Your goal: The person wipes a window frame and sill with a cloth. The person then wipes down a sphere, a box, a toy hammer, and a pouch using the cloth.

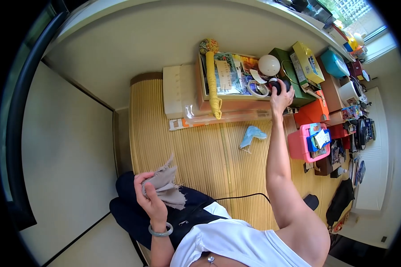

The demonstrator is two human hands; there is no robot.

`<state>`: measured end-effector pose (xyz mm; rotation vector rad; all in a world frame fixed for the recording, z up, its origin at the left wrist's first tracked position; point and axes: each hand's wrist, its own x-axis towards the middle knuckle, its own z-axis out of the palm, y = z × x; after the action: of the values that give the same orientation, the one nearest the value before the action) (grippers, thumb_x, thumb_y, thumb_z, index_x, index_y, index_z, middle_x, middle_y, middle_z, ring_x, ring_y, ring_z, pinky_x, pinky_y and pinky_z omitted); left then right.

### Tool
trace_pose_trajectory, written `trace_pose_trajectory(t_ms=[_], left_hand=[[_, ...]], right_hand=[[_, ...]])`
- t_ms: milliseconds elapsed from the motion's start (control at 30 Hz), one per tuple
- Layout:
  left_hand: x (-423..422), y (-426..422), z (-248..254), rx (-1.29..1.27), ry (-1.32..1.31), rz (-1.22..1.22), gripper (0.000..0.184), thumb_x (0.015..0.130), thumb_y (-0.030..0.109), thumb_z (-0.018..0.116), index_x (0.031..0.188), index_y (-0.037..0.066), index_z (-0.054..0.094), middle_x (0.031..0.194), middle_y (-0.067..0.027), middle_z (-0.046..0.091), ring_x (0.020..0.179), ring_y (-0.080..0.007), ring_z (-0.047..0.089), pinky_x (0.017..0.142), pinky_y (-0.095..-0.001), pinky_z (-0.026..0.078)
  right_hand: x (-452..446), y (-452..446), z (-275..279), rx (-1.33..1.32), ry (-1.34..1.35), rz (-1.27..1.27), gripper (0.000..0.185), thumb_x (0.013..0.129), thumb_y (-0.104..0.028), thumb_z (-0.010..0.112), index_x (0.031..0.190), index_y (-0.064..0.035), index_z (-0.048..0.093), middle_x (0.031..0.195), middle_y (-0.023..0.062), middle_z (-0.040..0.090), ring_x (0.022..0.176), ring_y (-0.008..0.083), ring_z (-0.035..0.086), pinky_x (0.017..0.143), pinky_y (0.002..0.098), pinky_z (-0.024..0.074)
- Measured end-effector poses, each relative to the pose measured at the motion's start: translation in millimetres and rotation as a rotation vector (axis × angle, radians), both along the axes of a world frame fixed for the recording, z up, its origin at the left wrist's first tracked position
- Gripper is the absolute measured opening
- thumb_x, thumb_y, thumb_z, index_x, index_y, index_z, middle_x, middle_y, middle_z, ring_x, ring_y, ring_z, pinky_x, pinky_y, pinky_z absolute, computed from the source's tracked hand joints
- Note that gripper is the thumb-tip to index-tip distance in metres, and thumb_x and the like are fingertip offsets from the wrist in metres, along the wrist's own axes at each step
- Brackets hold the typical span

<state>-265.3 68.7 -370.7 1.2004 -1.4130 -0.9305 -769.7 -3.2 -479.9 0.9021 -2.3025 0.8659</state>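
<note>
My left hand (150,196), with a bangle at the wrist, is closed around a frayed grey-beige cloth (165,183) above my lap. My right arm reaches forward, and my right hand (281,99) grips a small dark rounded object (280,85) at the right end of an open box (236,104); its kind does not show clearly. Beside that hand are a white ball (269,65) and a white ring (257,89), both on top of the box's contents. A yellow wrapped stick with a patterned ball end (212,84) lies across the box's left side.
A blue face mask (252,136) lies on the bamboo mat (196,151). To the right stand a pink bin (300,144), an orange box (312,111) and stacked green and yellow boxes (308,62). A black cable (240,196) crosses the mat near my lap.
</note>
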Motion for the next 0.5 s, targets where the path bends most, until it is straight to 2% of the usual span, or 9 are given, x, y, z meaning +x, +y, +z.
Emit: trace_pose_trajectory(t_ms=[67, 133, 167, 267, 300, 333, 400, 433, 500], left_hand=[[2, 0, 1, -0.001, 0.001, 0.005, 0.027, 0.101, 0.023, 0.042, 0.102, -0.002, 0.052, 0.099, -0.0093, 0.052, 0.091, -0.0184, 0.049, 0.086, -0.0286, 0.038], [4, -1, 2, -0.001, 0.001, 0.015, 0.027, 0.101, 0.022, 0.042, 0.102, -0.002, 0.052, 0.099, -0.0092, 0.052, 0.091, -0.0183, 0.049, 0.086, -0.0284, 0.038], [6, -1, 2, 0.001, 0.001, 0.022, 0.026, 0.101, 0.022, 0.042, 0.102, -0.002, 0.052, 0.099, -0.0091, 0.052, 0.091, -0.0181, 0.049, 0.086, -0.0283, 0.038], [8, 0, 3, 0.038, 0.022, 0.043, 0.025, 0.102, 0.020, 0.041, 0.102, -0.002, 0.053, 0.099, -0.0089, 0.053, 0.091, -0.0177, 0.049, 0.086, -0.0280, 0.038], [8, 1, 3, 0.036, 0.024, 0.045, 0.025, 0.102, 0.020, 0.041, 0.102, -0.002, 0.053, 0.099, -0.0089, 0.053, 0.091, -0.0177, 0.049, 0.086, -0.0280, 0.038], [9, 2, 3, 0.049, 0.040, 0.038, 0.025, 0.102, 0.020, 0.041, 0.101, -0.002, 0.053, 0.099, -0.0086, 0.053, 0.092, -0.0175, 0.049, 0.086, -0.0277, 0.038], [11, 4, 3, 0.058, 0.061, 0.039, 0.025, 0.102, 0.019, 0.040, 0.101, -0.002, 0.053, 0.099, -0.0083, 0.053, 0.092, -0.0173, 0.049, 0.087, -0.0274, 0.037], [13, 5, 4, 0.074, 0.068, 0.027, 0.026, 0.102, 0.020, 0.039, 0.103, -0.002, 0.053, 0.101, -0.0081, 0.053, 0.094, -0.0173, 0.049, 0.088, -0.0272, 0.037], [16, 6, 4, 0.081, 0.079, 0.026, 0.027, 0.103, 0.021, 0.037, 0.105, -0.002, 0.052, 0.103, -0.0080, 0.053, 0.095, -0.0172, 0.049, 0.090, -0.0271, 0.036]], right_hand=[[-1, -2, 0, 0.007, -0.035, 0.025, 0.045, 0.075, -0.021, 0.069, 0.119, -0.0289, 0.063, 0.143, 0.0225, 0.036, 0.133, 0.0398, 0.032, 0.107, 0.0551, 0.0240], [17, 0, 25, 0.099, 0.077, 0.134, 0.048, 0.072, -0.015, 0.067, 0.118, -0.0287, 0.064, 0.144, 0.0190, 0.035, 0.135, 0.0368, 0.027, 0.109, 0.0520, 0.0213], [23, 0, 33, 0.139, 0.116, 0.178, 0.051, 0.068, -0.012, 0.065, 0.116, -0.0290, 0.065, 0.145, 0.0143, 0.035, 0.137, 0.0347, 0.024, 0.110, 0.0500, 0.0188], [24, -3, 37, 0.376, 0.202, 0.294, 0.043, 0.070, -0.014, 0.069, 0.110, -0.0297, 0.069, 0.144, 0.0100, 0.037, 0.136, 0.0346, 0.025, 0.108, 0.0508, 0.0174], [22, -7, 33, 0.342, 0.238, 0.311, 0.029, 0.075, -0.020, 0.071, 0.102, -0.0277, 0.073, 0.140, 0.0062, 0.044, 0.136, 0.0331, 0.026, 0.106, 0.0502, 0.0185], [20, -9, 31, 0.339, 0.242, 0.313, 0.029, 0.075, -0.020, 0.071, 0.102, -0.0277, 0.073, 0.140, 0.0062, 0.044, 0.136, 0.0331, 0.026, 0.106, 0.0502, 0.0185], [16, -14, 33, 0.352, 0.251, 0.346, 0.015, 0.080, -0.025, 0.071, 0.094, -0.0251, 0.075, 0.132, 0.0015, 0.053, 0.134, 0.0304, 0.031, 0.104, 0.0492, 0.0207], [16, -18, 32, 0.230, 0.281, 0.381, 0.011, 0.082, -0.029, 0.070, 0.089, -0.0221, 0.075, 0.123, -0.0017, 0.060, 0.131, 0.0279, 0.037, 0.102, 0.0480, 0.0218], [32, -22, 49, 0.030, 0.234, 0.399, 0.012, 0.084, -0.026, 0.069, 0.090, -0.0164, 0.075, 0.111, 0.0002, 0.067, 0.122, 0.0256, 0.047, 0.100, 0.0428, 0.0271]])
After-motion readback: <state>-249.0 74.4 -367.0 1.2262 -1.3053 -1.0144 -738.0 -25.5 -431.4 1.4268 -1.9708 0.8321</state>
